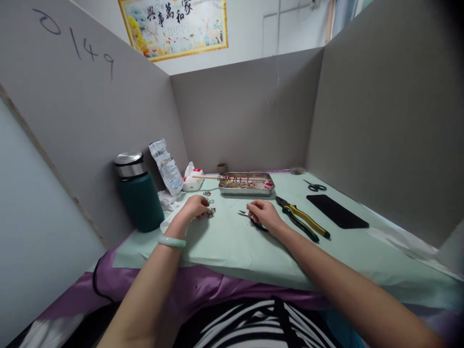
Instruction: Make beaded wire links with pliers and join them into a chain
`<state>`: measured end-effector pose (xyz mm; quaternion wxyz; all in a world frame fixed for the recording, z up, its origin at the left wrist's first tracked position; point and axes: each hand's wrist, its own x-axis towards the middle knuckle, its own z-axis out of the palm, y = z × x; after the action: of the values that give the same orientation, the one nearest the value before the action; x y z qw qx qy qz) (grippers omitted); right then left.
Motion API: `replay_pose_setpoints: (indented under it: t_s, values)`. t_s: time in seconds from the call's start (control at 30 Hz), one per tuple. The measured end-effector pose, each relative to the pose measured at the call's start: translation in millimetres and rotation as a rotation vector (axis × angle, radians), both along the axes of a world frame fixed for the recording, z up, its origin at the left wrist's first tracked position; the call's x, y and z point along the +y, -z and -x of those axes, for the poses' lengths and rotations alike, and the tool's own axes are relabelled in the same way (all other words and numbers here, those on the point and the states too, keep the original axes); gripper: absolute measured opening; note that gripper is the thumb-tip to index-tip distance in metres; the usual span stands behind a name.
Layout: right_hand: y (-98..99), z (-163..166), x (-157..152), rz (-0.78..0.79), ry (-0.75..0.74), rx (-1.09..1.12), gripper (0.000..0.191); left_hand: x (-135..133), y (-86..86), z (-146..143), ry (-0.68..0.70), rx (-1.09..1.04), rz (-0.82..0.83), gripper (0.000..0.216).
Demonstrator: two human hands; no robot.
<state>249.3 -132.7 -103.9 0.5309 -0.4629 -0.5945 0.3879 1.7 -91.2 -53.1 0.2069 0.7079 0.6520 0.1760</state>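
My left hand (195, 207), with a pale green bangle (171, 241) at the wrist, is closed with its fingertips at a small silver beaded ornament (211, 212) with red beads. Two more small ornaments (207, 194) lie just behind it. My right hand (265, 212) is closed in a pinch, thumb against forefinger; whatever is between them is too small to make out. Under and beside that hand are small pliers (253, 221) with dark handles, jaws pointing left; whether its lower fingers touch them is unclear. A thin wire (233, 205) lies between my hands.
Behind my hands stands a metal tray (246, 192) of beads with a stick (208, 177) across it. Large yellow-green pliers (302, 220), a black phone-like slab (337, 211) and scissors (314, 186) lie right. A green flask (139, 193), pouch (166, 166) and tissue pack (193, 179) stand left. Grey partitions (246, 121) enclose the table.
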Motion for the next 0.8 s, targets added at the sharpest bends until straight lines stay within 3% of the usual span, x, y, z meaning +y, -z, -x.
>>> replay_pose_setpoints:
  t_s: [0.13, 0.37, 0.5, 0.6, 0.8]
  values:
    - [1.1, -0.2, 0.4, -0.004, -0.009, 0.010, 0.024, -7.3, -2.2, -3.9, 0.106, 0.012, 0.056, 0.041]
    - [0.7, 0.8, 0.3, 0.004, -0.001, -0.005, 0.021, -2.4, 1.7, -19.8, 0.086, -0.061, -0.001, 0.023]
    - [-2.3, 1.4, -2.5, 0.013, 0.003, 0.007, 0.020, 16.9, -8.2, -12.9, 0.073, -0.104, 0.033, 0.032]
    - [-4.1, 1.7, -4.2, 0.011, 0.011, -0.004, 0.021, 37.5, -12.6, -6.0, -0.007, -0.058, -0.053, 0.027]
    - [-3.3, 1.9, -3.3, 0.006, 0.021, -0.029, 0.018, 65.9, 5.3, -14.5, -0.043, 0.029, -0.128, 0.023]
